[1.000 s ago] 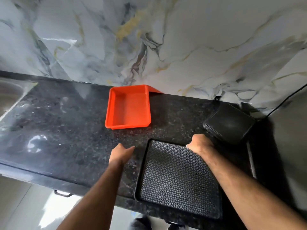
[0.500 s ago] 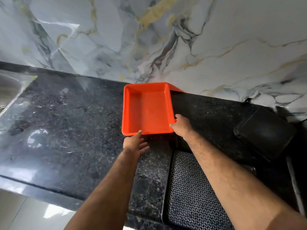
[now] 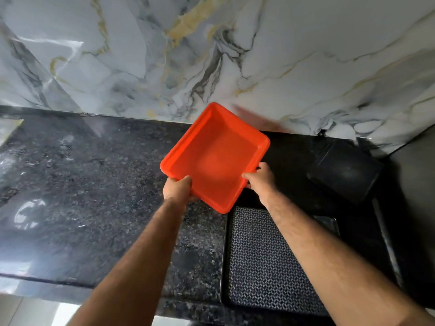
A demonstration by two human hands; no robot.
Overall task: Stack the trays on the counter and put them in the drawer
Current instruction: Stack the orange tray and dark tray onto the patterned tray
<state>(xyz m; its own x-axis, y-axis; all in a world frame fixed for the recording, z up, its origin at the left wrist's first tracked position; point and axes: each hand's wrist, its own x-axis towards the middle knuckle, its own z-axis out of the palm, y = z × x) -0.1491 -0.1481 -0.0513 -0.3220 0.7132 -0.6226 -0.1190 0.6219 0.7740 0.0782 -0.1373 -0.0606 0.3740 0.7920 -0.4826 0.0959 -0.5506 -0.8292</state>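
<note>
Fingers of both hands, left hand (image 3: 177, 189) and right hand (image 3: 260, 178), pinch the tilted, empty orange tray (image 3: 215, 156); patterned black tray (image 3: 263, 260) lies below.

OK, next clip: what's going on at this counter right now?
A person holds the orange tray with both hands, the left hand on its near left edge and the right hand on its near right edge. The tray is turned at an angle and looks lifted off the dark counter. The black patterned tray lies flat just below it, and a third dark tray sits at the right. Nothing is stacked yet.
</note>
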